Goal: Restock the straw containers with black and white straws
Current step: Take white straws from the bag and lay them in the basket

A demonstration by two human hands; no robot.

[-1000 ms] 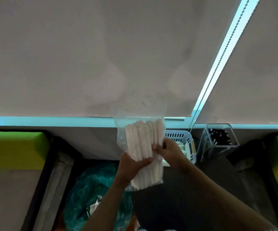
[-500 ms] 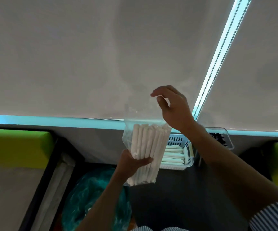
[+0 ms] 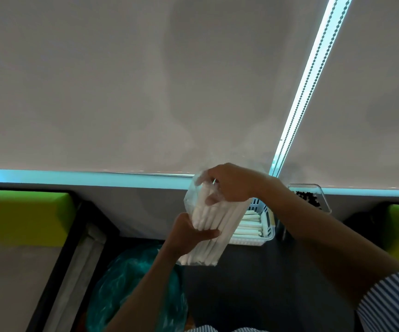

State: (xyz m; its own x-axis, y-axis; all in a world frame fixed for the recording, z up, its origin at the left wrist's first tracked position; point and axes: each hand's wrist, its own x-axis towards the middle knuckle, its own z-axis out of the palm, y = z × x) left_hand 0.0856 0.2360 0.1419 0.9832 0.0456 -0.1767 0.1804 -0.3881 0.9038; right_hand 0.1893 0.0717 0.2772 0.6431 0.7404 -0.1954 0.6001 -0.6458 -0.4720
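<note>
Both hands on the bag of white straws (image 3: 208,226)

Left hand (image 3: 188,233) grips its middle, right hand (image 3: 229,185) pinches the top; white basket (image 3: 264,232) at three o'clock.

The clear bag (image 3: 194,202) is thin glossy plastic; the white straws (image 3: 214,226) inside look matt, like paper; the white basket (image 3: 266,226) is slotted plastic.

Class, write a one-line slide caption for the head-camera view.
Left hand holds a clear bag of white straws while right hand reaches into its top.
</note>
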